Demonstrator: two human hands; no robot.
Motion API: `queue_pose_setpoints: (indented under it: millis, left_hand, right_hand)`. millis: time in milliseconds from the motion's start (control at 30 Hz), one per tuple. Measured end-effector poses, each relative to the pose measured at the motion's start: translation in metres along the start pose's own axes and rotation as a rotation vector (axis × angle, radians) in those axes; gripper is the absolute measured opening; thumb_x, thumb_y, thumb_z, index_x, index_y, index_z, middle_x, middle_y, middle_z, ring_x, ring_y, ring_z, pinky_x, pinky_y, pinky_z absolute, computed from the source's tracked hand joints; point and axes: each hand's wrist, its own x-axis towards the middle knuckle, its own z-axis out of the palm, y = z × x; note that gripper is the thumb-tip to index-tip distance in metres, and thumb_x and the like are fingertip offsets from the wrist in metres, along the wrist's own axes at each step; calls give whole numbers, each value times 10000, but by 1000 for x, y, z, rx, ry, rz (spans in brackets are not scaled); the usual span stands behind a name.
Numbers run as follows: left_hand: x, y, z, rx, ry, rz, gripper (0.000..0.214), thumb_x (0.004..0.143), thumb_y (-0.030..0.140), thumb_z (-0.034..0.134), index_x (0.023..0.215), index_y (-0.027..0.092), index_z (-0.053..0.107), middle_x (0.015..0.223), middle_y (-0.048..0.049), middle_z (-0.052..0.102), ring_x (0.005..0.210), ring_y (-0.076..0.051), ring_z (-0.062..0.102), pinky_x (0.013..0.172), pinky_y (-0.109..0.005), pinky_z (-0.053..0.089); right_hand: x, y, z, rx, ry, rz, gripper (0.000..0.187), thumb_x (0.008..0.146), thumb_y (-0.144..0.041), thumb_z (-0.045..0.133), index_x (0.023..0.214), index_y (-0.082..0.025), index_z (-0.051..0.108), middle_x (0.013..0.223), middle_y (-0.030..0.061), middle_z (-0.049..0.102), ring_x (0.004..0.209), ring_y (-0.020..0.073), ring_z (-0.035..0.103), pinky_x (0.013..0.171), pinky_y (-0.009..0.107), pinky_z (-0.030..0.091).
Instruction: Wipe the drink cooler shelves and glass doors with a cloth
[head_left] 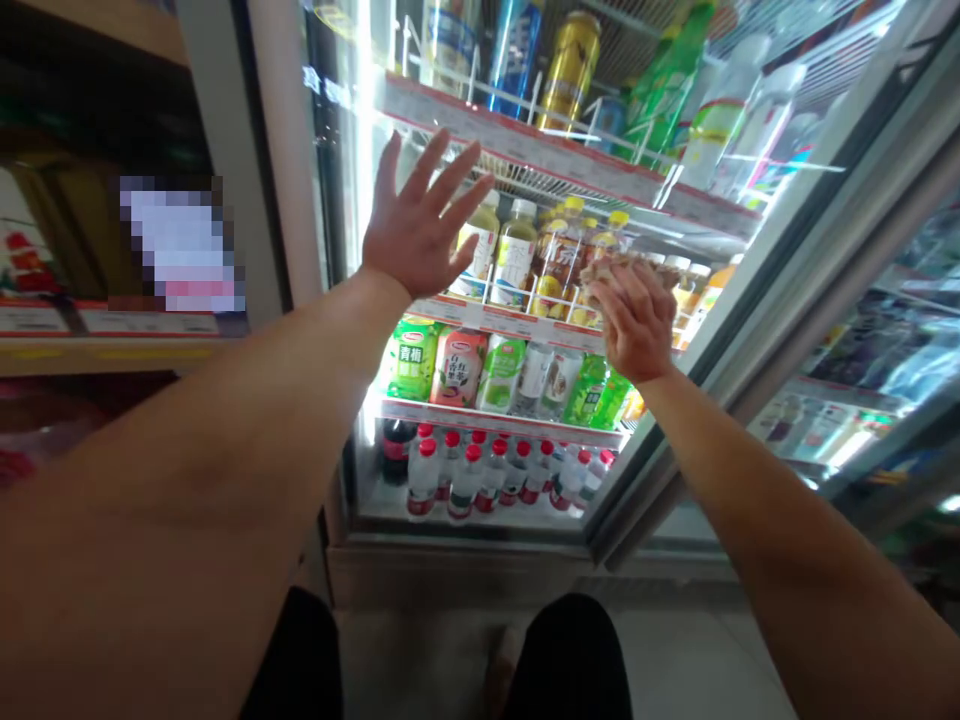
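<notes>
My left hand (420, 225) is raised with fingers spread, palm towards the open drinks fridge, in front of the red-edged upper shelf rail (540, 150); it holds nothing. My right hand (634, 325) is closed round a crumpled brownish cloth-like wad (626, 265), held against the middle shelf next to the yellow-capped tea bottles (559, 260). I cannot tell exactly what the wad is. Below the hands stand green and pink juice bottles (457, 365).
The fridge's glass door (795, 250) hangs open to the right. Red-capped water bottles (487, 470) and a dark cola bottle (395, 450) fill the bottom shelf. Cans and bottles (570, 65) stand on top. A wooden shop shelf (90, 325) is at left. My knees are below.
</notes>
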Motion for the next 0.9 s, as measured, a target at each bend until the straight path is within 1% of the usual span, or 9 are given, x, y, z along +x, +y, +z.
queue_pose_setpoints:
  millis: [133,200,300,400,533,633,733,800,900]
  left_hand:
    - [0,1,-1,-21,-19,0,634,989,408,396,1587,311,205,1664,137,-29,1558,-269,-53,1226,-605,-214]
    - [0,2,-3,-32,-31,-17,632,988,412,396,1585,317,211,1666,138,-18,1559,-274,-50,1228,-608,-211]
    - [0,3,-4,-43,-32,-30,622,985,412,396,1578,324,229,1663,148,-3,1561,-278,-30,1232,-638,-181]
    - [0,2,-3,-41,-6,-7,624,986,397,403,1578,312,226,1659,152,-23,1560,-270,-31,1226,-658,-170]
    - [0,0,0,-31,-23,-8,630,984,403,404,1579,307,221,1656,160,-47,1558,-252,-65,1226,-619,-213]
    - [0,-1,0,-10,-28,-14,616,999,418,373,1582,309,207,1652,168,-66,1557,-243,-75,1230,-613,-210]
    - [-1,0,0,15,-21,5,616,1004,406,376,1585,301,199,1655,159,-73,1556,-246,-73,1230,-625,-192]
    - [-1,1,-1,-8,-26,4,609,1006,412,384,1579,285,221,1664,145,-48,1555,-246,-71,1230,-600,-215]
    - [-1,3,-3,-81,-34,-23,607,1005,456,387,1563,245,271,1675,116,13,1557,-264,-61,1217,-576,-268]
  right_hand:
    - [-13,20,0,-91,320,257,482,996,-318,337,1459,-355,466,1514,23,519,1444,223,424,1185,533,352]
    - [-15,24,-1,-96,393,323,483,998,-305,321,1455,-310,478,1510,51,523,1434,234,434,1179,534,353]
    - [-1,36,-9,-72,346,284,477,992,-293,318,1416,-237,530,1490,80,538,1423,253,440,1186,531,333]
    - [31,61,-21,-38,332,254,480,983,-316,335,1394,-212,559,1479,102,547,1407,246,436,1187,476,313]
    - [84,83,-31,34,345,381,540,937,-248,317,1427,-138,513,1516,115,500,1435,232,378,1216,452,207]
    - [115,72,-30,27,338,413,541,929,-201,317,1434,-124,496,1535,114,476,1444,215,348,1220,453,187]
    - [140,48,-26,-9,282,313,473,983,-217,343,1424,-183,511,1544,58,479,1451,168,332,1229,413,194]
    - [153,33,-22,-27,246,236,433,1002,-216,377,1411,-223,521,1544,21,485,1451,140,333,1235,385,187]
    - [171,23,-15,-44,281,199,400,1032,-222,366,1401,-227,523,1529,33,505,1441,152,352,1225,417,196]
